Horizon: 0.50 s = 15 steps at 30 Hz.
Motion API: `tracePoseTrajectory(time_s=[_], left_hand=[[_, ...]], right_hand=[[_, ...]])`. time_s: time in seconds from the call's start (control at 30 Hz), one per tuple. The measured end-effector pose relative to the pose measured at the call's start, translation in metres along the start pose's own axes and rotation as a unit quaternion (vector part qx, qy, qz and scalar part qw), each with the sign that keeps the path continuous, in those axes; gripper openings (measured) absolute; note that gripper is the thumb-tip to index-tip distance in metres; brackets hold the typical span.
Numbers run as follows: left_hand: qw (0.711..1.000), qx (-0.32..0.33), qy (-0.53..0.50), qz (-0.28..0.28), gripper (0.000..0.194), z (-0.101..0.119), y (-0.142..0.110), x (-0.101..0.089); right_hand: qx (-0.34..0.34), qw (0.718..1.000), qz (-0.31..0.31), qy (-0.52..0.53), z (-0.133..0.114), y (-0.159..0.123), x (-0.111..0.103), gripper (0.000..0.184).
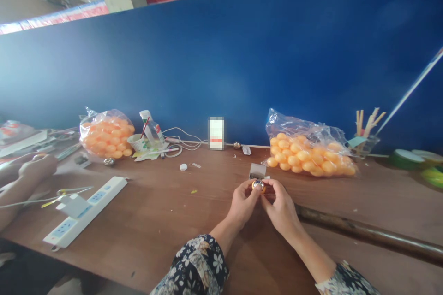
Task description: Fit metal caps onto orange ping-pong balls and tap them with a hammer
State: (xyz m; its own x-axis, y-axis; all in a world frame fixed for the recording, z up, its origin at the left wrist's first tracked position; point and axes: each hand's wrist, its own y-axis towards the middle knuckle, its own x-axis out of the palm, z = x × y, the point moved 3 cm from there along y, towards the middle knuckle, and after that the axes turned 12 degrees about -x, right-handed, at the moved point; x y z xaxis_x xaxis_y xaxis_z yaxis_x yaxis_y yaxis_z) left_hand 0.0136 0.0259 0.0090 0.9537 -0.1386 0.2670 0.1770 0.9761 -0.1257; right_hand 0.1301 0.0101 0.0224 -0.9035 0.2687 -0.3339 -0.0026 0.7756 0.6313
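Over the middle of the brown table, a small orange ball with a shiny silver top (pixel 258 186) is held between the fingertips of both hands. My left hand (pixel 243 199) pinches it from the left, thumb on the silver part. From the right, my right hand (pixel 278 203) closes thumb and fingers on its side. The fingers cover much of the orange surface. Just beyond them lies a small open packet or box, grey and clear (pixel 258 170). To the right, a clear plastic bag of orange balls (pixel 308 154) rests against the blue panel.
A dark pole (pixel 367 229) lies right of my hands. On the left are a white power strip (pixel 86 212), another bag of orange balls (pixel 105 133), a paper cup (pixel 136 141) and a co-worker's hands (pixel 38 168). Tape rolls (pixel 406 159) sit far right.
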Motion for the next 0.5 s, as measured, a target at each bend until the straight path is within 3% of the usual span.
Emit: tracePoseTrajectory(time_s=[0.23, 0.5], left_hand=[[0.998, 0.039, 0.035, -0.043, 0.038, 0.0076, -0.0040, 0.0040], [0.996, 0.055, 0.047, -0.054, 0.038, 0.0061, -0.0026, 0.0019]], right_hand=[[-0.013, 1.000, -0.011, -0.012, 0.0077, -0.0018, 0.0005, 0.036], [-0.040, 0.999, -0.002, -0.012, 0.0072, -0.0001, -0.0005, 0.026]])
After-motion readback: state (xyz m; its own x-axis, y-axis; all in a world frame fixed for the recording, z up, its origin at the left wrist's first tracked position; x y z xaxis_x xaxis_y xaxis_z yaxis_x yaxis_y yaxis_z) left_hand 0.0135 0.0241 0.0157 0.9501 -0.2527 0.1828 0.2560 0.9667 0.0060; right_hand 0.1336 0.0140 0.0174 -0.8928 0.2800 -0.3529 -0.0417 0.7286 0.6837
